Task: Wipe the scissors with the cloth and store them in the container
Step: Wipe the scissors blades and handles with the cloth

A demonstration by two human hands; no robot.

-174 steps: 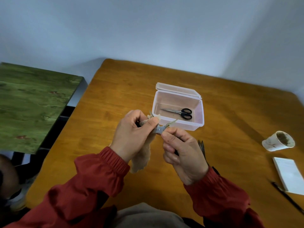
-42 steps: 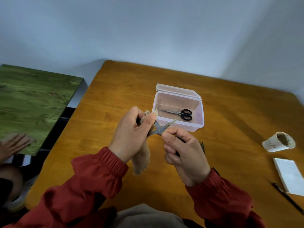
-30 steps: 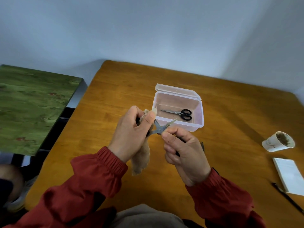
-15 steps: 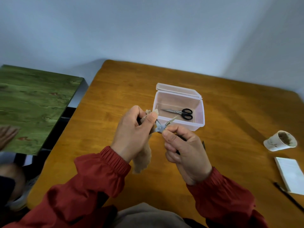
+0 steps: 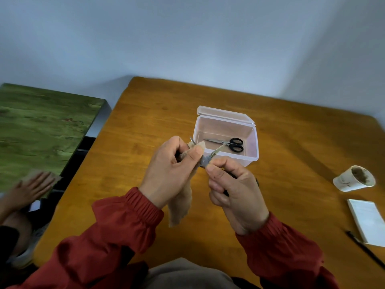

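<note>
beige cloth (image 5: 180,205) under left fingers (image 5: 194,153), wrapping scissors (image 5: 205,161)

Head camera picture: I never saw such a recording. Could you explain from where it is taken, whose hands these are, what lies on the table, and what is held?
No machine: a person wears a camera on the head, so you look down at their two hands. The left hand pinches a beige cloth around one blade of the open scissors, which the right hand grips. On the wooden table stands a clear container, lid open, with a second pair of scissors inside. At the right are a paper cup, a notepad and a pen.
</note>
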